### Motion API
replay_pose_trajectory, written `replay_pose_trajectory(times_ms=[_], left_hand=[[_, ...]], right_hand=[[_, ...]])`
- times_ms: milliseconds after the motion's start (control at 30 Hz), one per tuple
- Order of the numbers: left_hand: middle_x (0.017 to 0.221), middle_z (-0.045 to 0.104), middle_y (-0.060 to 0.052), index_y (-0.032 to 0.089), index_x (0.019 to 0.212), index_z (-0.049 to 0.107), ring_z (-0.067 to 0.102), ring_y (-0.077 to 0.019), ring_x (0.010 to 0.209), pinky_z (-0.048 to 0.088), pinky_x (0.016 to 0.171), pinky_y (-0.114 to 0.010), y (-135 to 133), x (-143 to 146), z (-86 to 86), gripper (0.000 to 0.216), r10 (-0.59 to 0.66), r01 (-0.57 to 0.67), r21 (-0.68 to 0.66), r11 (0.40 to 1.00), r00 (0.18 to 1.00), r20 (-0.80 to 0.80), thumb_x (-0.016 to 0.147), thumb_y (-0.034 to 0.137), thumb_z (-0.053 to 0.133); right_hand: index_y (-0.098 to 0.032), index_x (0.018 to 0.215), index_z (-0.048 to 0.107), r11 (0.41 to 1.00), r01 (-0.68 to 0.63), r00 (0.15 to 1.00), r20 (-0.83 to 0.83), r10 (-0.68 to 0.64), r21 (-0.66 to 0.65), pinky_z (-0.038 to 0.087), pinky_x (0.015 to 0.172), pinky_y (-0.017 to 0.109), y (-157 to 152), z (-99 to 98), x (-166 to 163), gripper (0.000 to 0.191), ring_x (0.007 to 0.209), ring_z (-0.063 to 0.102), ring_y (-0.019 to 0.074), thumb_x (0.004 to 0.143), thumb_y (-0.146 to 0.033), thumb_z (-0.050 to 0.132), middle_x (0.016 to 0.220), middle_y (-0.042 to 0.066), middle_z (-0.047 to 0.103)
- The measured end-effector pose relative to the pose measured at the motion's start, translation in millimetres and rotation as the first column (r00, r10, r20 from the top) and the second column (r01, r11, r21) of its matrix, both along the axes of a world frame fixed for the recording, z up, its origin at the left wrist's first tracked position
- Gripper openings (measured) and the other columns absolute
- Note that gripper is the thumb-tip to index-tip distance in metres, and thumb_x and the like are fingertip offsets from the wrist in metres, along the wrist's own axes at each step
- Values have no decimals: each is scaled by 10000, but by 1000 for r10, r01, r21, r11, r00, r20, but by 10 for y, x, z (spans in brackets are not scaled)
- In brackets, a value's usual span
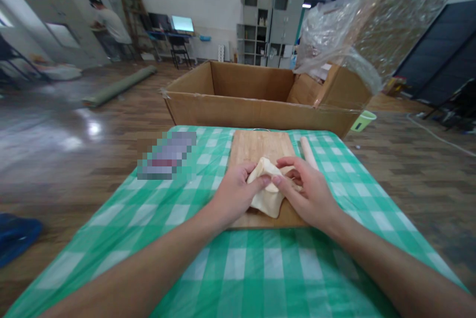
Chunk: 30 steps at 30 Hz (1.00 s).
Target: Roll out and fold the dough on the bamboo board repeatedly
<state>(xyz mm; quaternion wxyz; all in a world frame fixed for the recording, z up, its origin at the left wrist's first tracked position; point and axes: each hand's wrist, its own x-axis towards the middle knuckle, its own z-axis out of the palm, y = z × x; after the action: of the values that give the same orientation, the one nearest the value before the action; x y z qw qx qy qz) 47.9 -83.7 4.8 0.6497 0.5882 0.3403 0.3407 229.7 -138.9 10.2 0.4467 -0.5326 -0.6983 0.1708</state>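
Observation:
Both my hands hold a pale, floppy sheet of dough (pixel 268 201) over the near part of a wooden cutting board (pixel 260 143). My left hand (pixel 238 186) grips its left side, thumb pressed on top. On the other side, my right hand (pixel 307 186) pinches the dough with thumb and fingers, the two thumbs almost meeting at the middle. The dough is folded up at the top and hangs down in a flap below my thumbs. Some of my right fingers are partly hidden behind it. A pale rolling pin (pixel 308 152) lies just right of the board.
A green-and-white checked cloth (pixel 208 268) covers the table. A blurred-out flat item (pixel 169 154) lies at the left. Beyond the far edge stands a large open cardboard box (pixel 256 110) with plastic wrap. A person (pixel 113 26) is far off at the left.

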Motion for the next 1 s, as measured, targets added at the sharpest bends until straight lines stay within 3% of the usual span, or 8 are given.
replay_pose_trajectory(times_ms=[100, 200, 333, 433, 567, 667, 833, 1000], left_hand=[[834, 738, -51, 157, 938, 724, 664, -187, 695, 456, 575, -247, -17, -14, 10, 316, -71, 75, 51, 996, 995, -69, 851, 460, 719], [772, 721, -51, 150, 913, 734, 660, -190, 662, 413, 528, -241, -20, -39, -2, 390, -93, 119, 122, 985, 976, -195, 884, 534, 672], [786, 731, -52, 153, 975, 749, 664, -191, 673, 421, 536, -246, -25, -58, -11, 355, -101, 153, 183, 971, 959, -266, 906, 488, 655], [858, 747, -60, 164, 1027, 736, 683, -198, 732, 466, 580, -258, -37, -46, -5, 348, -101, 151, 206, 967, 967, -234, 929, 482, 633], [976, 751, -59, 192, 1108, 678, 712, -208, 865, 540, 715, -288, -38, -9, -14, 366, 19, 1, 232, 973, 996, -84, 905, 497, 690], [931, 742, -38, 204, 1065, 687, 710, -197, 846, 542, 727, -285, -24, 6, -25, 298, 71, -49, 286, 957, 995, -67, 901, 453, 709], [928, 750, -44, 186, 1002, 699, 711, -192, 841, 538, 738, -277, 10, -9, -8, 230, 146, -141, 251, 958, 989, -2, 905, 395, 701], [914, 761, -64, 169, 986, 690, 702, -189, 791, 520, 679, -261, 48, -24, 1, 288, 255, -263, 122, 957, 964, 76, 832, 398, 777]], right_hand=[[-209, 1139, 707, 994, -58, 998, -24, 56, -93, 517, 685, 300, 27, -18, -5, 285, 834, 677, 197, 966, -431, 658, 994, 57, 738], [-206, 1051, 742, 973, -130, 982, -160, 100, -189, 475, 598, 272, 39, -27, -18, 269, 722, 648, 169, 953, -446, 673, 893, 33, 740], [-188, 1004, 742, 951, -175, 939, -334, 83, -256, 458, 551, 259, 40, -31, -20, 275, 661, 641, 165, 922, -448, 709, 799, 24, 733], [-193, 963, 749, 985, -82, 976, -212, 49, -151, 460, 583, 267, 33, -13, -3, 205, 681, 640, 164, 926, -391, 708, 822, 28, 726], [-201, 915, 746, 999, -2, 997, 75, -2, 51, 450, 648, 286, 27, 22, 11, 101, 738, 621, 169, 923, -294, 705, 821, 27, 697], [-204, 956, 724, 998, 20, 993, 114, -27, 58, 470, 684, 290, 23, 34, -10, 88, 781, 634, 177, 912, -279, 714, 842, 26, 704], [-200, 1118, 673, 986, -69, 991, -127, 50, -154, 532, 677, 271, 24, 26, -7, 333, 826, 682, 179, 909, -454, 722, 1034, 56, 731], [-177, 793, 665, 892, -203, 936, -347, 56, -404, 384, 395, 211, 75, -47, 53, 508, 440, 535, 114, 997, -616, 511, 564, -11, 605]])
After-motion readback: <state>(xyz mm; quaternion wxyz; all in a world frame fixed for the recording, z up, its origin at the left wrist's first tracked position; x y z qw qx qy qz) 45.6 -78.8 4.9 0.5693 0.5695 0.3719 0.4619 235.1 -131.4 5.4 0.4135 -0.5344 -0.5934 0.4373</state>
